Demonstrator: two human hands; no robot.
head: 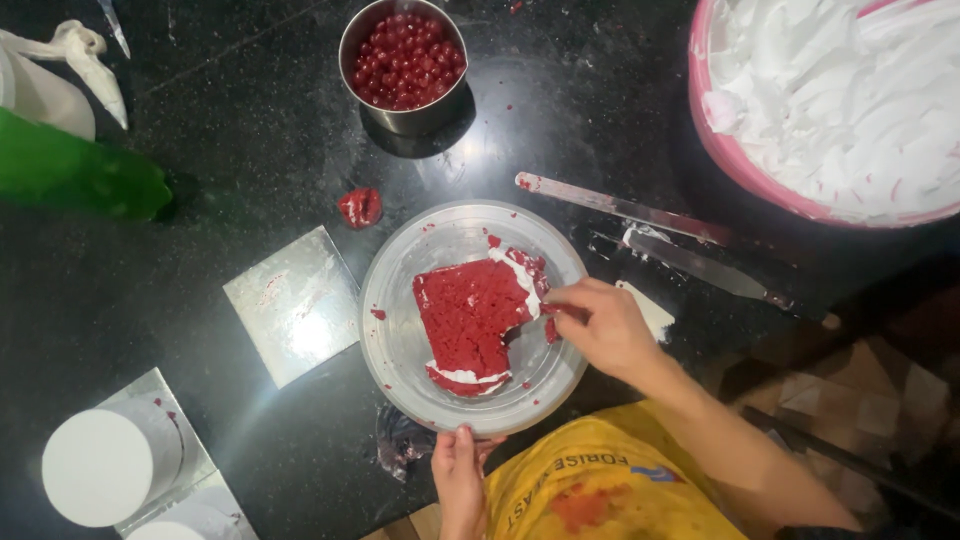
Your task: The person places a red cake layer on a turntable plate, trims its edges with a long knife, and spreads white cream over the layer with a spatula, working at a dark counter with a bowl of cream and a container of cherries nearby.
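Countertop (pixel 200 400), black and speckled, carries everything you work on. Largest item in hand is the clear plastic bowl (pixel 400 340): light, slick-walled, likely to slide, and your left hand (pixel 458 475) pinches its near rim, fingers closed on the edge. Inside lies the red cake slab (pixel 470 322), layered with white cream: soft, crumbly, fragile; judge it best supported from beneath, not squeezed. Your right hand (pixel 600 322) rests at the slab's right edge, fingers drawn together on a small blade or crumb; which, you cannot tell. Two palette knives (pixel 640 215) lie beyond
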